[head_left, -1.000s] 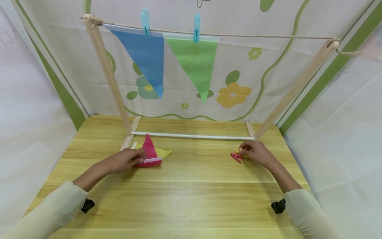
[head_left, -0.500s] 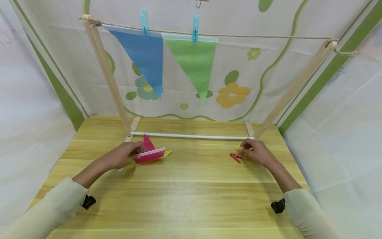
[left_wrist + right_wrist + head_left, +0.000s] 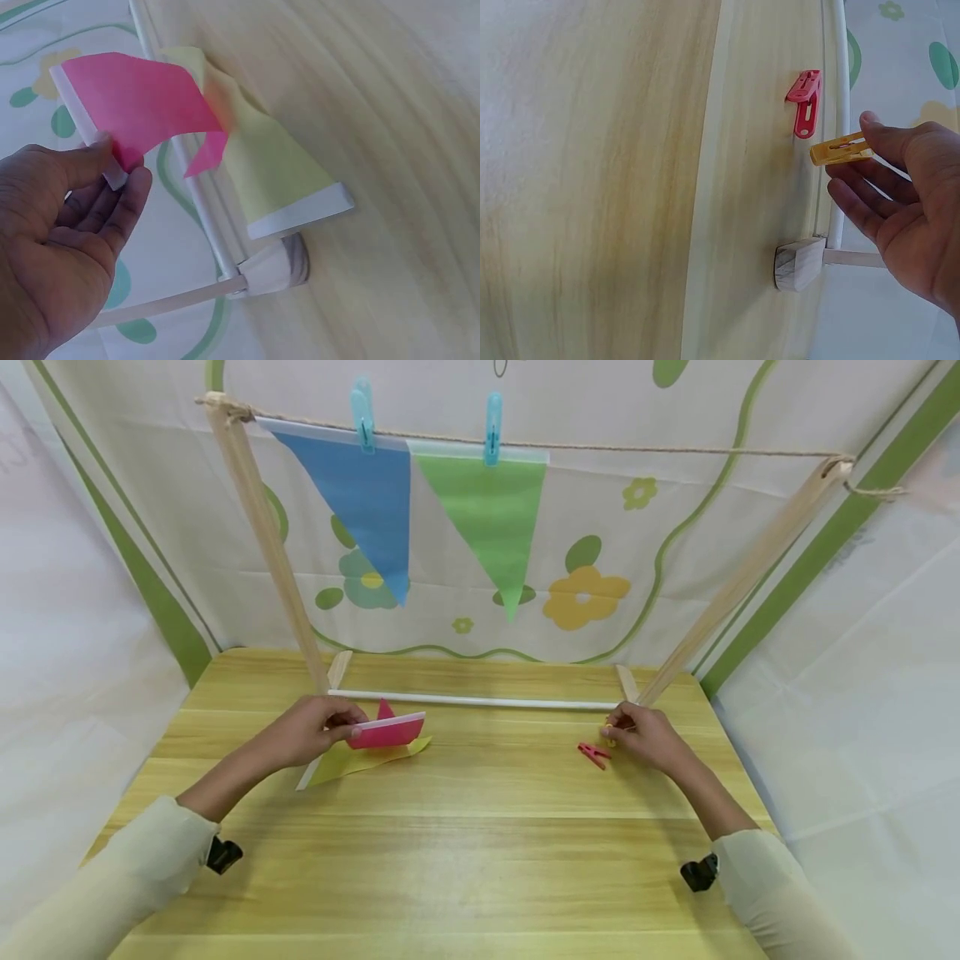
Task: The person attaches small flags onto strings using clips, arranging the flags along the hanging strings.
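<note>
My left hand [image 3: 311, 732] [image 3: 67, 225] pinches the white-edged end of a pink pennant flag [image 3: 386, 732] [image 3: 139, 101], lifted just above the wooden table [image 3: 465, 843]. A yellow pennant flag [image 3: 360, 758] [image 3: 270, 161] lies flat under it. My right hand [image 3: 645, 739] [image 3: 900, 195] pinches a yellow clothespin [image 3: 841, 149] near the rack's right foot. A pink clothespin [image 3: 594, 753] [image 3: 805, 103] lies on the table just left of that hand. Above, a blue flag [image 3: 360, 506] and a green flag [image 3: 491, 514] hang from the twine [image 3: 675, 450] by light-blue pegs.
A wooden rack stands at the back of the table, with slanted posts [image 3: 262, 535] [image 3: 750, 572] and a white bottom rod [image 3: 480, 701]. A wooden foot block [image 3: 799, 264] sits beside my right hand. Patterned cloth walls close in behind and at both sides.
My left hand has lifted the pink flag off the yellow one and moved it up and back. My right hand has picked up the yellow clothespin, leaving the pink one on the table.
</note>
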A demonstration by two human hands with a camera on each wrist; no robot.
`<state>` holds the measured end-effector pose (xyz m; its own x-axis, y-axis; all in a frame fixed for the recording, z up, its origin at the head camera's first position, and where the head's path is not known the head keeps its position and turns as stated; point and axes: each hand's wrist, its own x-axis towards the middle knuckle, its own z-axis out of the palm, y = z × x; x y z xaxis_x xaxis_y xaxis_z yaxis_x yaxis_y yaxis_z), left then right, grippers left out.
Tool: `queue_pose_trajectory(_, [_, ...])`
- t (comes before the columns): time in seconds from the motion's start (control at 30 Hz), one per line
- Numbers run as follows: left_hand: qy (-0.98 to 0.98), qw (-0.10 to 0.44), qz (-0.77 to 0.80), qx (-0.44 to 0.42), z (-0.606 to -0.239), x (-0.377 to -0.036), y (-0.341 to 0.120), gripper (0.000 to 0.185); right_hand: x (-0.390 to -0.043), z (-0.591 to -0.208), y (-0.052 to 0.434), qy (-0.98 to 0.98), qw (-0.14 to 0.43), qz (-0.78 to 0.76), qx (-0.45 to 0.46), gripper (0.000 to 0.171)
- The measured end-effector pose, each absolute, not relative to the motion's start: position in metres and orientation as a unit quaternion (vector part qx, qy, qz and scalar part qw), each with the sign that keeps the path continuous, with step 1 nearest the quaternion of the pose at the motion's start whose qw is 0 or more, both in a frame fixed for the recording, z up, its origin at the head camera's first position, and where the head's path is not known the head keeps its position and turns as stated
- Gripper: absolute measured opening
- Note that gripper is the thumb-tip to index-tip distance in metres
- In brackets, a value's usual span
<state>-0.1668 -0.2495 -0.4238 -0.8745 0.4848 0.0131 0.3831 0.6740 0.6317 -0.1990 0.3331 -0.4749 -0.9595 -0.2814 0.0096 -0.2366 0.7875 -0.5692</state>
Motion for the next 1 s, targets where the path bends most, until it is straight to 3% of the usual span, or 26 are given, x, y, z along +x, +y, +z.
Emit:
queue_pose_trajectory(0.47, [0.913, 0.029, 0.328, 0.242, -0.398, -0.177, -0.246, 0.006, -0.202, -0.473, 0.328, 0.939, 0.04, -0.318, -0.124, 0.023])
queue_pose_trajectory(0.8, [0.92, 0.012, 0.314, 0.236, -0.38, -0.184, -0.241, 0.009, -0.203, -0.47, 0.322, 0.937, 0.048, -0.321, -0.127, 0.054])
queue_pose_trajectory(1.0, [0.92, 0.009, 0.311, 0.239, -0.373, -0.186, -0.236, 0.011, -0.203, -0.469, 0.321, 0.939, 0.045, -0.313, -0.138, 0.053])
